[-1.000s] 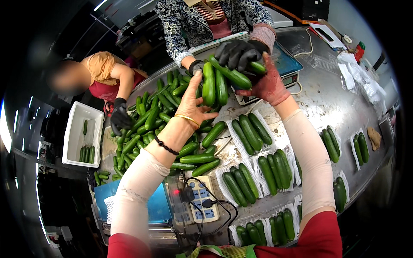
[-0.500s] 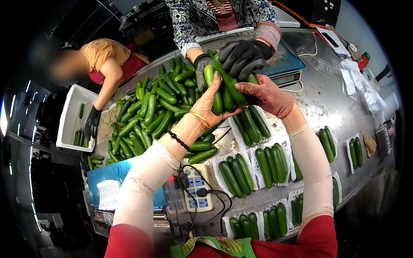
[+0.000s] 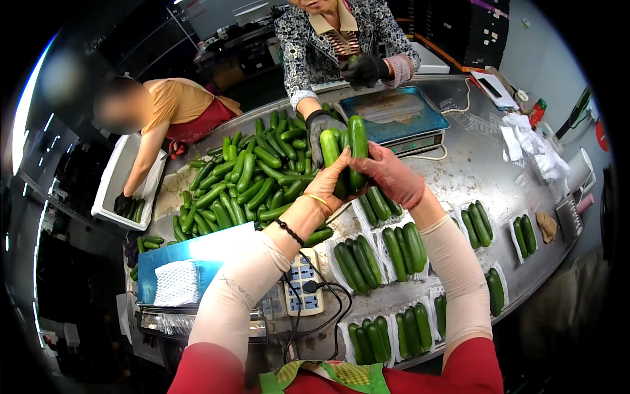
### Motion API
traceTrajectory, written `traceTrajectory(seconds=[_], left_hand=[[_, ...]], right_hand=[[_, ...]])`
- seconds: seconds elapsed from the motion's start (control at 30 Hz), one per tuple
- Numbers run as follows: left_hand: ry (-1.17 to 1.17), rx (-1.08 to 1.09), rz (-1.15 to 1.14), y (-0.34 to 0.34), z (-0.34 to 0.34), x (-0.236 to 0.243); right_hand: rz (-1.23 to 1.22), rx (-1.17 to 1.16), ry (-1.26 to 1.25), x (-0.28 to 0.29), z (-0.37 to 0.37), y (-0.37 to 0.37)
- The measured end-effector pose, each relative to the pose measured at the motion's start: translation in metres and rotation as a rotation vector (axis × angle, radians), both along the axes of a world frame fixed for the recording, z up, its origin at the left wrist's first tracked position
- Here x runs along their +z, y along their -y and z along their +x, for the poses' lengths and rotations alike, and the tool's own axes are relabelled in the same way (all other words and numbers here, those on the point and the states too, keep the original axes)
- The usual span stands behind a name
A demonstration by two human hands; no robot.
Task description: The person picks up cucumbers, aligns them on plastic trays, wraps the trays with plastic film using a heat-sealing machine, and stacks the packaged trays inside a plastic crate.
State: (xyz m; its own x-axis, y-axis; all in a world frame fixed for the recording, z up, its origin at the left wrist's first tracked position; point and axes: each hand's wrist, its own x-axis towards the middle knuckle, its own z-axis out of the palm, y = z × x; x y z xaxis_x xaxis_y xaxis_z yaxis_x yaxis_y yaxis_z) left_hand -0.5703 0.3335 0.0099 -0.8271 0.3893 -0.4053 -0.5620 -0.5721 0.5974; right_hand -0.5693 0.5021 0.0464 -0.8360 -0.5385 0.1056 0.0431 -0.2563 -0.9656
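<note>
- Far left of the left hand, a strip light [image 3: 33, 105] glows along the dark room.
- Nearer, left of that hand, a co-worker in an orange top [image 3: 177, 105] reaches a black-gloved hand into a white foam box [image 3: 113, 180] holding cucumbers.
- Left of and below the left hand, a foam net [image 3: 176, 284] lies on a blue-topped scale [image 3: 220, 244].
- Just left of the left hand, loose cucumbers [image 3: 249, 174] heap on the steel table.
- The left sleeve [image 3: 226, 292] carries faint dark marks.
- Below the left hand sits a cream power strip [image 3: 304, 285] with blue sockets.
- The left hand [image 3: 326, 185], bare, cups the held cucumbers [image 3: 358, 148] from the left, thumb in front; they stand nearly upright between both hands.
- Just beyond, a second co-worker in a patterned jacket [image 3: 298, 56] has a gloved hand beside them; contact is unclear.
- The right hand [image 3: 392, 176], in a reddish glove, presses its thumb against them.
- Beyond the right hand is another scale [image 3: 394, 108], its display too small to read.
- Below the right hand, netted packs [image 3: 357, 262] line the stained steel table [image 3: 469, 161].
- Far beyond, to its right, black boxes [image 3: 453, 36] bear white labels, too small to read.
</note>
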Motion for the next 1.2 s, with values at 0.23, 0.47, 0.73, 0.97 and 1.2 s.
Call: traceTrajectory(seconds=[0.23, 0.47, 0.73, 0.97, 1.2], left_hand=[[-0.240, 0.115, 0.004, 0.006, 0.058, 0.017], [-0.480, 0.456, -0.264, 0.037, 0.163, 0.032], [-0.351, 0.590, -0.156, 0.144, 0.294, 0.056], [-0.682, 0.571, -0.999, 0.322, 0.325, 0.067], [-1.050, -0.147, -2.008, 0.417, 0.302, 0.058]], right_hand=[[-0.097, -0.031, -0.073, -0.001, 0.048, 0.014], [-0.087, -0.066, -0.066, 0.008, 0.138, 0.060], [0.043, 0.098, -0.001, 0.031, 0.230, 0.176], [0.031, 0.164, -0.048, 0.048, 0.236, 0.261], [0.232, 0.073, -0.298, 0.051, 0.222, 0.312]])
